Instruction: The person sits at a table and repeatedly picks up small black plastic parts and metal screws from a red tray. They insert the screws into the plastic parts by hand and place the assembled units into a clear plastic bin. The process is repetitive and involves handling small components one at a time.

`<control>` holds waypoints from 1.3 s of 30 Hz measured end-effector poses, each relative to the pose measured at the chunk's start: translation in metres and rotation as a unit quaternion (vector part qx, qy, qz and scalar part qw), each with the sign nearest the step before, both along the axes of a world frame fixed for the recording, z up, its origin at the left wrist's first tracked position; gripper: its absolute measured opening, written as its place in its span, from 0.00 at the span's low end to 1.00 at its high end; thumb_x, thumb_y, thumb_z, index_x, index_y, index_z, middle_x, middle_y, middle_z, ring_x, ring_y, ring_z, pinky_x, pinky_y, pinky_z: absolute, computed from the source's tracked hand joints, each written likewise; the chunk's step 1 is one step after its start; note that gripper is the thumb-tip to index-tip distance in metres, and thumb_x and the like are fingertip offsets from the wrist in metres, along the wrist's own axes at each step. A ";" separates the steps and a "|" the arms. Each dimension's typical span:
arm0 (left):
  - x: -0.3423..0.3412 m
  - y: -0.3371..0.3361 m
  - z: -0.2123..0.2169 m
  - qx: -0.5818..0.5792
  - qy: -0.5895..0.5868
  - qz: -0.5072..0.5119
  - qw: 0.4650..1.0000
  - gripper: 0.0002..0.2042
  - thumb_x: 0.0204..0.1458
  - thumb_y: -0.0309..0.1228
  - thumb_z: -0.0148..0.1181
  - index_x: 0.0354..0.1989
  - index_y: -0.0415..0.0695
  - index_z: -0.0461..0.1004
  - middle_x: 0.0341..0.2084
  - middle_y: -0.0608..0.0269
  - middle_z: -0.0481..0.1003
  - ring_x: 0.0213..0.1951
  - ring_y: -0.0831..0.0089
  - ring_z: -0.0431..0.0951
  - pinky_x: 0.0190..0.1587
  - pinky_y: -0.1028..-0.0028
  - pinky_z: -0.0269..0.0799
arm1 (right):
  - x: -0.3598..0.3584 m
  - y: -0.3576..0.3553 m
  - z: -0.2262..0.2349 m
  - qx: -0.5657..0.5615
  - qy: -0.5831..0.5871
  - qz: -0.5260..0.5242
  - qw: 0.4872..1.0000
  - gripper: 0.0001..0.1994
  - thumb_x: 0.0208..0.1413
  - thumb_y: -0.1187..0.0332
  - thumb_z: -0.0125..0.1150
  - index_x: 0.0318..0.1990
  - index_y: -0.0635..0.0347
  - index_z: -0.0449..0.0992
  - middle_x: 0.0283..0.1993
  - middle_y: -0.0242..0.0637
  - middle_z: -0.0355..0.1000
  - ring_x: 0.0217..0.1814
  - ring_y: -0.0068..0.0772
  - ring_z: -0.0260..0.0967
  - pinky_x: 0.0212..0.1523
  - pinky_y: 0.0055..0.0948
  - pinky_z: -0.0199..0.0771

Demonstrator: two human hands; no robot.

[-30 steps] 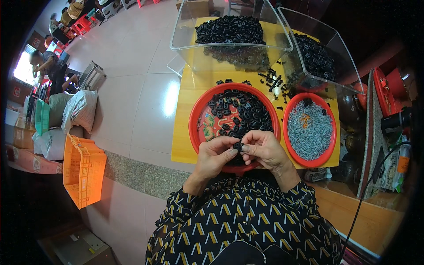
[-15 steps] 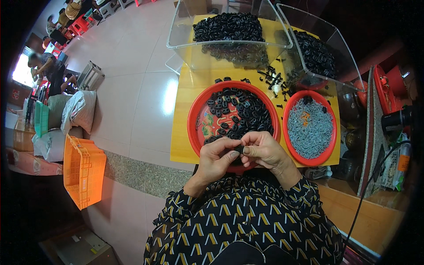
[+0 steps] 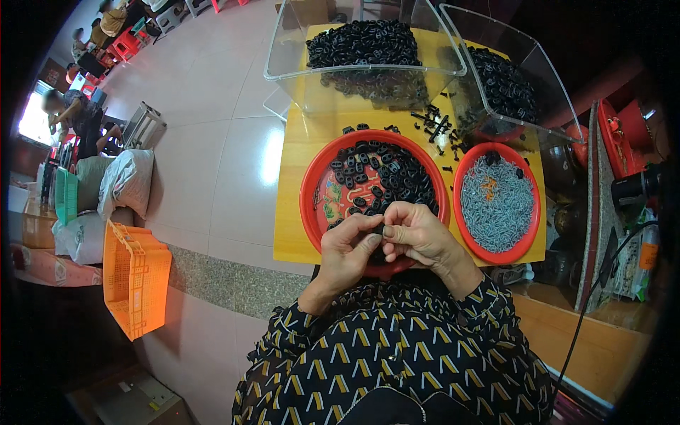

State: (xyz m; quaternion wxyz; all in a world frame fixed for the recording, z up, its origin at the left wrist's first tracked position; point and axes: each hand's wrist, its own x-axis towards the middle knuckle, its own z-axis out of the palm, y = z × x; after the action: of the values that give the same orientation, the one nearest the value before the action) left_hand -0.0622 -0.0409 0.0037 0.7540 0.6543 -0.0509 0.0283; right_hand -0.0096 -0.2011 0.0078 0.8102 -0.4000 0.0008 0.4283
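Clearly, both hands are meeting over the near rim of the big red bowl [image 3: 312,205], pinching one small black part [image 3: 378,231] between them. The left hand [image 3: 348,249] is closing thumb and fingertips on the part from the left; the right hand [image 3: 418,237] is curling tightly around it from the right, thumb pressing inward. The part itself is mostly hidden by the fingers, so its shape is hard to tell.

Judging by the pinch, the step in hand is fitting or pressing something together at the fingertips. The next move is likely calling for a firm, aligned squeeze and a steady hold, since the piece is tiny and would drop easily.

Just beyond the hands, black rings [image 3: 386,173] are lying heaped in the bowl. To the right of the right hand, a smaller red bowl [image 3: 459,185] is holding grey pins [image 3: 496,205]. Farther out, two clear bins [image 3: 283,57] are holding more black pieces, with a few loose ones [image 3: 435,127] scattered between bins and bowls on the yellow table [image 3: 290,234].

Well to the left of the left hand, an orange crate [image 3: 134,276] is standing on the tiled floor beside some sacks [image 3: 127,180]. Nothing is blocking the hands; only the bowl's rim is sitting directly beneath them.
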 end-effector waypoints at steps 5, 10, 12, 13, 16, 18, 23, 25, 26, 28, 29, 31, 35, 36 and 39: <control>-0.002 0.005 -0.010 -0.180 0.065 -0.022 0.981 0.13 0.49 0.17 0.52 0.45 0.34 0.68 0.35 0.61 0.72 0.39 0.78 0.72 0.42 0.80 0.68 | 0.000 0.000 0.007 -0.007 0.007 -0.001 1.000 0.08 0.51 0.71 0.57 0.35 0.65 0.69 0.27 0.35 0.69 0.26 0.22 0.70 0.26 0.20 0.76; -0.007 0.007 -0.011 -0.178 0.075 -0.021 0.981 0.14 0.49 0.18 0.53 0.45 0.34 0.68 0.35 0.62 0.72 0.38 0.78 0.72 0.41 0.80 0.68 | -0.006 -0.001 0.011 -0.045 -0.026 -0.017 0.998 0.07 0.51 0.71 0.57 0.35 0.66 0.70 0.27 0.34 0.69 0.25 0.20 0.69 0.25 0.18 0.74; -0.011 0.007 -0.009 -0.143 0.068 -0.018 0.987 0.14 0.49 0.18 0.53 0.46 0.35 0.68 0.34 0.63 0.72 0.36 0.79 0.71 0.40 0.81 0.67 | -0.012 0.004 0.015 -0.082 -0.063 -0.025 0.994 0.07 0.51 0.71 0.56 0.33 0.66 0.70 0.26 0.33 0.69 0.24 0.19 0.68 0.23 0.17 0.73; -0.013 0.007 -0.008 -0.117 0.062 -0.017 0.991 0.14 0.49 0.18 0.53 0.46 0.35 0.67 0.33 0.64 0.71 0.36 0.79 0.71 0.39 0.81 0.67 | -0.014 0.005 0.017 -0.097 -0.069 -0.025 0.993 0.06 0.51 0.71 0.56 0.33 0.65 0.70 0.26 0.32 0.69 0.23 0.19 0.68 0.22 0.17 0.73; -0.017 0.010 -0.001 -0.040 0.043 -0.024 0.998 0.15 0.48 0.18 0.53 0.47 0.35 0.67 0.30 0.65 0.70 0.33 0.81 0.70 0.37 0.81 0.66 | -0.020 0.010 0.027 -0.151 -0.067 -0.029 0.986 0.05 0.51 0.73 0.56 0.31 0.65 0.70 0.23 0.32 0.68 0.20 0.18 0.67 0.19 0.17 0.71; -0.021 0.011 -0.005 -0.019 0.027 -0.010 0.999 0.16 0.47 0.18 0.55 0.47 0.36 0.67 0.29 0.64 0.70 0.32 0.79 0.70 0.35 0.81 0.66 | -0.017 0.008 0.028 -0.164 -0.057 -0.028 0.984 0.05 0.50 0.73 0.56 0.30 0.66 0.70 0.23 0.33 0.68 0.20 0.19 0.67 0.18 0.17 0.71; -0.027 0.034 -0.006 0.179 -0.066 0.103 0.976 0.15 0.42 0.17 0.57 0.42 0.35 0.69 0.30 0.57 0.70 0.32 0.73 0.71 0.33 0.79 0.67 | 0.042 -0.026 0.078 -0.069 -0.257 -0.223 0.938 0.04 0.51 0.75 0.49 0.27 0.65 0.69 0.22 0.37 0.67 0.21 0.26 0.66 0.23 0.21 0.71; -0.024 0.038 -0.006 0.240 -0.102 0.148 0.954 0.14 0.41 0.16 0.57 0.39 0.35 0.70 0.30 0.55 0.70 0.32 0.69 0.72 0.33 0.77 0.67 | 0.073 -0.042 0.104 -0.014 -0.200 -0.376 0.905 0.07 0.54 0.72 0.48 0.34 0.67 0.70 0.29 0.39 0.70 0.28 0.25 0.68 0.31 0.21 0.72; -0.022 0.040 -0.010 0.269 -0.126 0.176 0.939 0.13 0.40 0.16 0.57 0.38 0.35 0.70 0.30 0.54 0.70 0.32 0.67 0.72 0.33 0.76 0.67 | 0.084 -0.048 0.106 -0.024 -0.201 -0.400 0.894 0.08 0.55 0.72 0.48 0.37 0.68 0.70 0.30 0.40 0.70 0.29 0.26 0.69 0.32 0.21 0.73; -0.020 0.045 -0.011 0.318 -0.164 0.234 0.904 0.13 0.37 0.14 0.56 0.35 0.36 0.71 0.30 0.53 0.69 0.32 0.60 0.70 0.34 0.71 0.67 | 0.079 -0.036 0.094 -0.067 -0.255 -0.355 0.897 0.08 0.54 0.72 0.50 0.37 0.68 0.70 0.30 0.40 0.70 0.28 0.26 0.69 0.31 0.21 0.73; -0.018 0.048 -0.012 0.339 -0.170 0.249 0.891 0.13 0.36 0.14 0.56 0.35 0.36 0.71 0.30 0.53 0.69 0.33 0.60 0.69 0.35 0.70 0.66 | 0.072 -0.028 0.085 -0.088 -0.282 -0.332 0.896 0.07 0.53 0.73 0.51 0.37 0.68 0.70 0.30 0.40 0.70 0.28 0.26 0.69 0.31 0.21 0.73; -0.014 0.055 -0.016 0.377 -0.179 0.273 0.867 0.14 0.34 0.15 0.57 0.33 0.37 0.71 0.30 0.54 0.69 0.33 0.60 0.68 0.36 0.68 0.65 | 0.053 -0.006 0.061 -0.194 -0.300 -0.259 0.898 0.08 0.50 0.75 0.54 0.37 0.68 0.70 0.30 0.36 0.69 0.27 0.23 0.67 0.29 0.20 0.72; 0.003 0.070 -0.013 0.501 -0.200 0.202 0.817 0.13 0.32 0.19 0.57 0.31 0.38 0.72 0.30 0.57 0.68 0.34 0.60 0.66 0.37 0.66 0.62 | 0.031 0.010 0.025 -0.349 -0.355 -0.125 0.858 0.07 0.49 0.73 0.56 0.34 0.67 0.72 0.29 0.34 0.70 0.27 0.22 0.67 0.28 0.22 0.68; 0.009 0.072 -0.011 0.521 -0.213 0.181 0.807 0.11 0.32 0.20 0.57 0.30 0.39 0.72 0.30 0.57 0.68 0.34 0.61 0.66 0.37 0.66 0.61 | 0.027 0.013 0.023 -0.388 -0.406 -0.112 0.820 0.07 0.48 0.72 0.56 0.33 0.67 0.72 0.29 0.37 0.70 0.27 0.25 0.68 0.29 0.25 0.68; 0.026 0.076 -0.004 0.604 -0.211 0.093 0.763 0.07 0.35 0.25 0.56 0.26 0.40 0.73 0.28 0.59 0.68 0.34 0.62 0.65 0.36 0.66 0.60 | 0.019 0.019 0.025 -0.450 -0.508 -0.090 0.729 0.07 0.46 0.71 0.56 0.31 0.65 0.72 0.30 0.46 0.69 0.31 0.42 0.68 0.33 0.34 0.67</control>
State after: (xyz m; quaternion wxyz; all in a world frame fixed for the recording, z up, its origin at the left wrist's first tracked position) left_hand -0.0358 0.0351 -0.0002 0.1663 0.9533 -0.1542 0.1997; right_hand 0.0097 -0.1820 0.0332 0.4502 -0.8735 -0.1820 0.0356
